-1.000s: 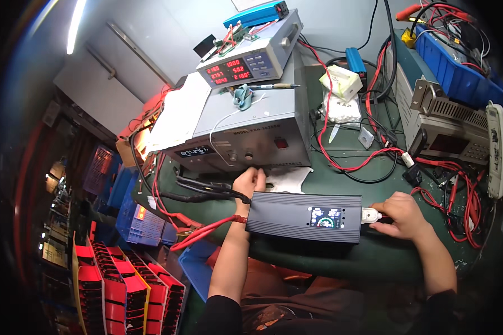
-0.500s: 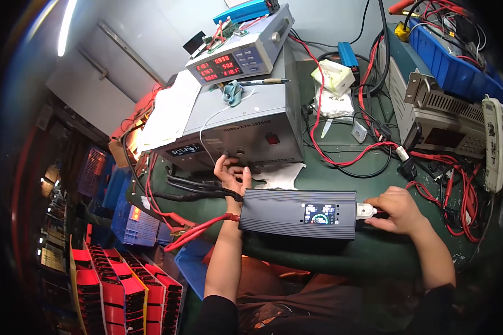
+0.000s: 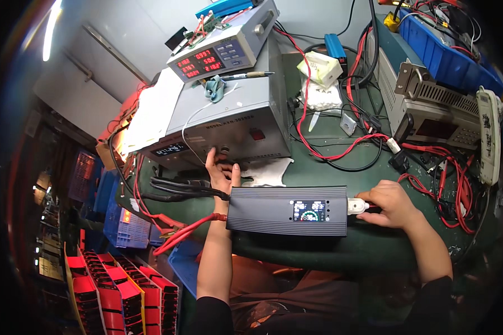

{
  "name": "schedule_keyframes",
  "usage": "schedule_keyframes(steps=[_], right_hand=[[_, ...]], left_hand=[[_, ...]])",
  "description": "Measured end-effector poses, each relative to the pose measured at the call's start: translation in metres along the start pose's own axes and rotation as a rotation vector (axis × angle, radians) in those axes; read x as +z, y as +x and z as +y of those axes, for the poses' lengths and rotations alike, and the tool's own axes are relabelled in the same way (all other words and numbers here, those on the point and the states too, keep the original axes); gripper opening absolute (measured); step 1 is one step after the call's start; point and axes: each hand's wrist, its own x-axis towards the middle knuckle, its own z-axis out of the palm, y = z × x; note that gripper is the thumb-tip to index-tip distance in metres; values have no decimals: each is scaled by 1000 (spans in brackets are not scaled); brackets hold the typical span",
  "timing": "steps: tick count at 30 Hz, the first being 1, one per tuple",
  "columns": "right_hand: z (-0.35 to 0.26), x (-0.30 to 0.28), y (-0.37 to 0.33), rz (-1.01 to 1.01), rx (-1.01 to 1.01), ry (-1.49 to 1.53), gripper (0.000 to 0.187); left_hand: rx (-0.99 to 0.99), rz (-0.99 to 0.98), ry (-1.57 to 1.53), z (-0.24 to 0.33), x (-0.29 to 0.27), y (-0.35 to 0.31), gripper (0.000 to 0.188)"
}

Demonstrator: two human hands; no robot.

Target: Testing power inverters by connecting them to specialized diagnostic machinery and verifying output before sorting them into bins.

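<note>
Head view, seen from my remote seat: one surface (image 3: 313,174), dark green, matte, scuffed at right; pale, smooth wall (image 3: 151,33) behind. Ridged black box (image 3: 260,211), oblong, glossy screen (image 3: 309,210) lit, lying near the surface's front edge, its left end across my left forearm (image 3: 215,262). White plug (image 3: 356,206), hard and blocky, at the box's right end; fingers of my right hand (image 3: 391,204) closed around it. Left hand (image 3: 223,172): fingers loosely parted before the grey metal cabinet (image 3: 251,120), contact I cannot tell. Slick red cables (image 3: 187,230), looped, left.
</note>
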Motion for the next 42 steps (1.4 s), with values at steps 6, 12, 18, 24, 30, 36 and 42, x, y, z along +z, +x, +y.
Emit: schedule_keyframes(steps=[6,12,18,24,30,36,42], right_hand=[[0,1,7,-30,16,10,37],[3,1,3,8,1,34,38],[1,3,4,4,0,25,40],[4,5,-1,-1,-1,22,42],[3,2,3,8,-12,25,41],[4,3,-1,1,6,5,40],[2,4,6,-2,8,23,39]], left_hand=[[-8,21,99,-10,-5,3,79],[29,17,112,-15,-2,8,64],[8,2,34,-22,-8,7,62],[66,-55,165,-13,-10,3,62],[-18,-37,-51,-23,-9,2,69],[-42,-64,-61,-28,-11,3,54],[-13,-15,-84,-18,-7,2,59]])
